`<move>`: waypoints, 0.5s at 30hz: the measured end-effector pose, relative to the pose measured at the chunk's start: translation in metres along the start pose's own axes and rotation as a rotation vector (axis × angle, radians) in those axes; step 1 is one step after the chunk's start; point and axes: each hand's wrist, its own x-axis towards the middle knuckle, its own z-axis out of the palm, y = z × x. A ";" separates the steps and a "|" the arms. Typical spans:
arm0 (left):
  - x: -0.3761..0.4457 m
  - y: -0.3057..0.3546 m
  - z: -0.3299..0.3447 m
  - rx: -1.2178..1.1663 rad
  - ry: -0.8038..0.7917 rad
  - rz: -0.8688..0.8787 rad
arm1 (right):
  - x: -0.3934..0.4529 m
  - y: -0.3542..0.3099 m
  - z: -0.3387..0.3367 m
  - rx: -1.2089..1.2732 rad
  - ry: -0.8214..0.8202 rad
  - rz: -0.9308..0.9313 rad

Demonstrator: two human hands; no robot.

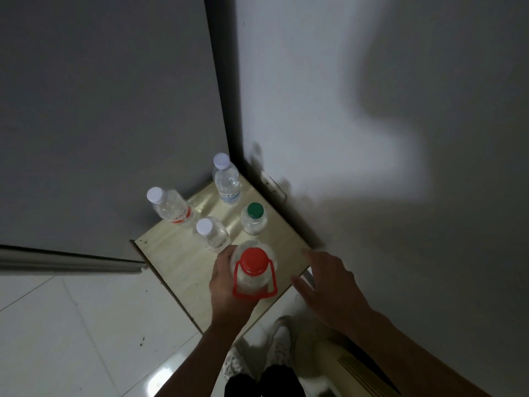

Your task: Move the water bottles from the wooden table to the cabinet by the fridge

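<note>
Left hand (221, 277) fingers curl round the red-capped jug (253, 272) on the surface (171, 253); right hand (329, 285) spread wide beside it; four bottles (213, 233) stand beyond the fingers

- The left hand (226, 279) covers the near left side of the red-capped bottle (253, 270); its fingers behind the bottle cannot be seen.
- That bottle hides the cabinet top (171, 253) beneath it, so whether it rests there cannot be told.
- Both forearms are cut off by the bottom edge.
- The label print on the farthest bottle (226, 179) is too small to read.
</note>
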 end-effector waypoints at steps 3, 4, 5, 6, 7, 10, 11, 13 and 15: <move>-0.004 -0.007 -0.004 0.016 -0.021 0.023 | -0.001 -0.002 0.004 -0.010 -0.016 0.003; -0.006 -0.008 -0.007 0.024 -0.021 0.026 | -0.002 -0.003 0.005 -0.011 -0.018 0.005; -0.008 -0.007 -0.010 0.045 -0.023 0.036 | -0.003 -0.005 0.004 -0.013 -0.022 0.012; -0.009 -0.004 -0.013 0.068 -0.030 0.044 | -0.003 -0.005 0.004 -0.011 -0.021 0.013; -0.010 -0.002 -0.014 0.073 -0.043 0.027 | -0.004 -0.006 0.003 -0.005 -0.020 0.016; -0.014 0.006 -0.020 0.058 -0.062 -0.056 | -0.008 -0.009 0.000 -0.014 -0.005 0.002; -0.016 0.008 -0.023 0.076 -0.076 -0.067 | -0.011 -0.011 -0.002 -0.021 -0.001 0.004; -0.018 0.011 -0.029 0.147 -0.087 -0.062 | -0.015 -0.014 -0.009 -0.015 0.016 -0.006; -0.021 0.014 -0.038 0.223 -0.050 -0.040 | -0.020 -0.019 -0.016 0.026 0.032 -0.010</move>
